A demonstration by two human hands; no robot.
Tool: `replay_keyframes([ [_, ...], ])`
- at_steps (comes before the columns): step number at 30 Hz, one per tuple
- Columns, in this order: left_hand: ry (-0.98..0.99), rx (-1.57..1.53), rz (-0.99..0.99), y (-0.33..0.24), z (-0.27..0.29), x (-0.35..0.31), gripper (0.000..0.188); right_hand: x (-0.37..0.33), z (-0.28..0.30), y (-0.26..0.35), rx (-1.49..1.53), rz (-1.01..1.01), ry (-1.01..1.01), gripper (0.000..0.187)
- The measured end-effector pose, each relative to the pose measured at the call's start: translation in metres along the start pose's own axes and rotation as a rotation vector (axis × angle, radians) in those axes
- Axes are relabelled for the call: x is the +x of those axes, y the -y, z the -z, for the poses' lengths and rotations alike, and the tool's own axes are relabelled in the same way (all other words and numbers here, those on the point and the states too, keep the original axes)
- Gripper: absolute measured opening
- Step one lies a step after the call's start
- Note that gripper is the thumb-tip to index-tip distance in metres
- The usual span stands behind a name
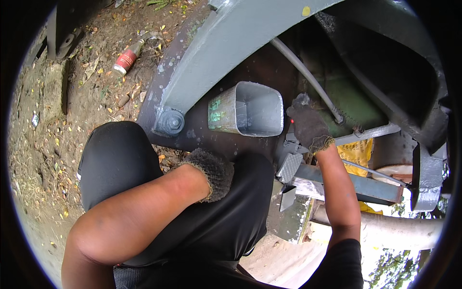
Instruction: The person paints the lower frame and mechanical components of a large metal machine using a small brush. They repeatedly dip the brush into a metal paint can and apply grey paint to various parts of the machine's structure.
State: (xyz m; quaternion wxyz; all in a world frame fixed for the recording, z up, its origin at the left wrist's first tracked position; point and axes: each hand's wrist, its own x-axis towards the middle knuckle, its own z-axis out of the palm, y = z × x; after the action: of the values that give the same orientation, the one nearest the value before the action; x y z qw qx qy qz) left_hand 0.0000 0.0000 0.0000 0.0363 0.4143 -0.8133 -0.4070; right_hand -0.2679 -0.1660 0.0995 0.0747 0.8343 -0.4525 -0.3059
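Note:
My right hand (310, 123), in a dark knitted glove, reaches in beside the green-brown panel (356, 91). Its fingers are curled around something I cannot make out; a small red spot shows at the glove's edge, and a grey lump (301, 100) lies at the fingertips. Just left of this hand, a square-mouthed can (222, 113) smeared with grey paint has its opening toward me. My left hand (211, 173), gloved the same way, rests between my knees against my trouser leg. Its fingers are mostly hidden.
A grey-painted curved frame (221, 48) arches overhead, with a large bolt (171, 122) at its lower end. A grey rod (308, 79) slants beside my right hand. Metal pedals (289, 167) and a yellow sack (356, 155) are below. A bottle (127, 59) lies on leaf-strewn dirt.

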Motion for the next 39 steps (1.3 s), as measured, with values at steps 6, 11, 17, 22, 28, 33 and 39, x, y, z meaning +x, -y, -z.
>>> replay_keyframes([
  [6, -0.111, -0.035, -0.019, 0.007, -0.003, -0.008, 0.036, 0.018, -0.017, -0.021, -0.014, 0.037, -0.229, 0.031],
  [11, -0.089, 0.013, -0.033, 0.009, -0.007, -0.004, 0.035, -0.013, -0.003, -0.007, -0.041, 0.000, 0.059, 0.023],
  [17, -0.119, 0.013, -0.072, 0.006, -0.012, 0.002, 0.034, -0.006, -0.007, -0.001, -0.129, 0.110, -0.166, 0.024],
  [22, -0.131, 0.065, -0.081, 0.012, -0.016, -0.001, 0.033, 0.028, -0.002, -0.018, 0.017, -0.039, -0.214, 0.023],
  [28, -0.130, -0.107, 0.012, 0.006, -0.005, -0.004, 0.034, 0.000, 0.030, -0.010, 0.294, -0.257, -0.281, 0.029],
  [33, 0.015, -0.069, -0.005, 0.002, 0.018, -0.006, 0.037, -0.006, 0.025, -0.004, 0.131, -0.129, -0.568, 0.033],
  [39, -0.062, -0.007, -0.051, 0.000, 0.018, -0.022, 0.026, 0.024, -0.014, -0.015, -0.197, -0.091, -0.426, 0.037],
])
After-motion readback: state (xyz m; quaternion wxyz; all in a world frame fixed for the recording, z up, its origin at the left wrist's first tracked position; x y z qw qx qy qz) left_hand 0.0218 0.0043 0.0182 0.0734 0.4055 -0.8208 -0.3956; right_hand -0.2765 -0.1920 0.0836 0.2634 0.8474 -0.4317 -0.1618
